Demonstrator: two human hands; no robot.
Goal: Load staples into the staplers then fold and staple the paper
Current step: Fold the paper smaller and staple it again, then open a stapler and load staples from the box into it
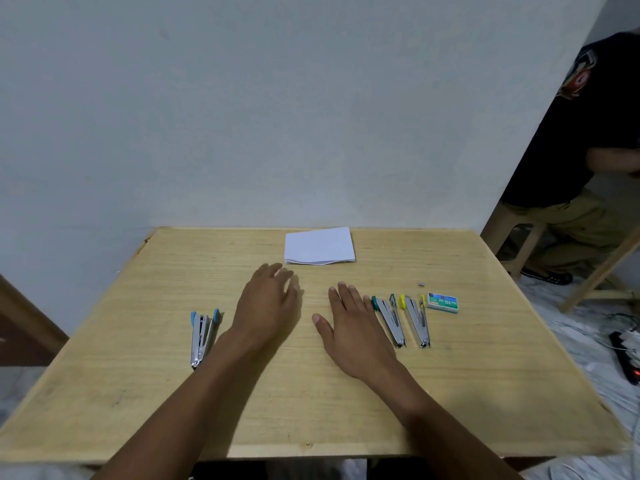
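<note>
A folded white paper (319, 245) lies at the far middle of the wooden table (467, 393). My left hand (268, 301) hovers or rests just in front of it, fingers relaxed, slightly blurred, holding nothing. My right hand (349, 327) lies flat on the table with fingers spread. A blue-tipped stapler (202, 336) lies left of my left arm. A green-tipped stapler (389, 320) and a yellow-tipped stapler (415, 320) lie right of my right hand. Beyond them sit a green staple box (443, 302) and a small loose strip of staples (421, 284).
The table stands against a pale wall (277, 116). A person in a black shirt (588, 133) sits on a stool at the far right, off the table. A power strip with cables (627, 355) lies on the floor at the right.
</note>
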